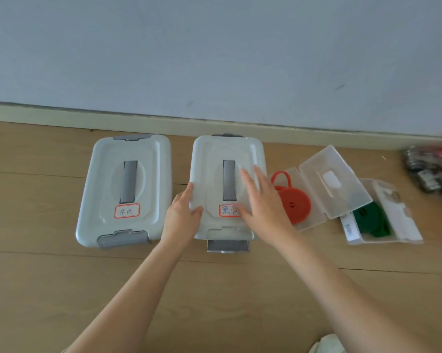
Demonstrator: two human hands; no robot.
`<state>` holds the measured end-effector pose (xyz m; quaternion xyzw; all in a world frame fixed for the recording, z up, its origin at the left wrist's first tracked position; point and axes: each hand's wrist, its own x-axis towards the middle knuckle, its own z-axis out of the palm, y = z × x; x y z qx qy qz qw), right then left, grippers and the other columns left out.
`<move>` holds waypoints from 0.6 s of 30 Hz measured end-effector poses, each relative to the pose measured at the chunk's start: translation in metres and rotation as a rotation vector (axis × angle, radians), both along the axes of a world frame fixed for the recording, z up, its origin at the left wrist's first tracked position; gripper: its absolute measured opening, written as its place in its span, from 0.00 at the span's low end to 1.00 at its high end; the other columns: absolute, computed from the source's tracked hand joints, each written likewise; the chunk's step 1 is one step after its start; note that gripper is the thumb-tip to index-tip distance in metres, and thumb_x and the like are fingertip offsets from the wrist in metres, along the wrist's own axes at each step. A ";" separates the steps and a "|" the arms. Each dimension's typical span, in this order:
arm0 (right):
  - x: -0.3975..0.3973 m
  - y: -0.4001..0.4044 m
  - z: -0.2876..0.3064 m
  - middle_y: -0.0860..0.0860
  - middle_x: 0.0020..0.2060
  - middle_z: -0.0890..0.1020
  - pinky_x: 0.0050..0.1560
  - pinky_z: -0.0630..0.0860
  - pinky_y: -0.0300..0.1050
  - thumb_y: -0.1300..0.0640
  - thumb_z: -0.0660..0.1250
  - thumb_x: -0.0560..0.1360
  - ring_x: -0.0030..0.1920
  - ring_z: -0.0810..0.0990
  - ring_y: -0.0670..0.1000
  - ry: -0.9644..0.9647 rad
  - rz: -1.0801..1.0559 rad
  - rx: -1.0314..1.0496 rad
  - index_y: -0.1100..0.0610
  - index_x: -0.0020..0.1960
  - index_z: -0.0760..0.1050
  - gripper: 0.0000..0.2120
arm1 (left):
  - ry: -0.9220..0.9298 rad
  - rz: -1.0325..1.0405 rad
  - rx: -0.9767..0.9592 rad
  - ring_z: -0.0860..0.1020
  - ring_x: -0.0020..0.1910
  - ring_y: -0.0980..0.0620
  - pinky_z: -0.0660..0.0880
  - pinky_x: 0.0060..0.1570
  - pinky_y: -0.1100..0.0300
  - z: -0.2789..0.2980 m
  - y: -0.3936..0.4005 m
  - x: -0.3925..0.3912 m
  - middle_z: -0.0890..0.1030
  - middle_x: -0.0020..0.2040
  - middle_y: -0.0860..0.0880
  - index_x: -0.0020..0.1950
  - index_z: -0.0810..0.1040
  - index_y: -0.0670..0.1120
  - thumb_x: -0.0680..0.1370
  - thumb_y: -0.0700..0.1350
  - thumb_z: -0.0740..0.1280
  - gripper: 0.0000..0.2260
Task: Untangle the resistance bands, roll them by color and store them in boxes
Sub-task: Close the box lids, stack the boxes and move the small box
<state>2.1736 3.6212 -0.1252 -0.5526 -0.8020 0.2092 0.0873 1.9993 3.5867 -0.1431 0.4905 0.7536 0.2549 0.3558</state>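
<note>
Right hand (263,200) (fingers flat) and left hand (183,212) on middle box (212,149).

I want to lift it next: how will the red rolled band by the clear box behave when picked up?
The red rolled band is wound into a flat disc, so it probably lifts as one piece. Its loose loop suggests floppy rubber that may unwind. It looks light.

Four boxes (124,189) — two lidded, two open — two rolled bands (295,203).
</note>
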 end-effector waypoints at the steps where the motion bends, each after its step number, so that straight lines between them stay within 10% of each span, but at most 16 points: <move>1: -0.003 -0.009 -0.001 0.58 0.76 0.48 0.73 0.48 0.53 0.43 0.68 0.72 0.76 0.47 0.57 -0.034 0.140 -0.054 0.54 0.77 0.46 0.43 | 0.012 -0.015 0.003 0.69 0.66 0.45 0.64 0.60 0.60 -0.001 -0.001 -0.002 0.69 0.69 0.44 0.75 0.57 0.48 0.78 0.40 0.64 0.28; 6: -0.004 -0.042 -0.027 0.58 0.75 0.35 0.73 0.36 0.56 0.45 0.73 0.67 0.75 0.34 0.58 -0.465 0.296 0.080 0.52 0.75 0.32 0.57 | 0.004 -0.074 0.000 0.72 0.61 0.43 0.64 0.56 0.61 -0.002 -0.011 -0.004 0.69 0.69 0.45 0.75 0.56 0.48 0.76 0.40 0.66 0.31; 18: -0.004 -0.020 0.001 0.55 0.77 0.47 0.73 0.49 0.53 0.50 0.67 0.74 0.76 0.46 0.55 -0.346 0.356 -0.126 0.50 0.76 0.50 0.37 | 0.154 -0.114 0.028 0.66 0.68 0.45 0.63 0.62 0.57 0.012 -0.017 0.002 0.63 0.73 0.44 0.74 0.61 0.43 0.76 0.36 0.63 0.26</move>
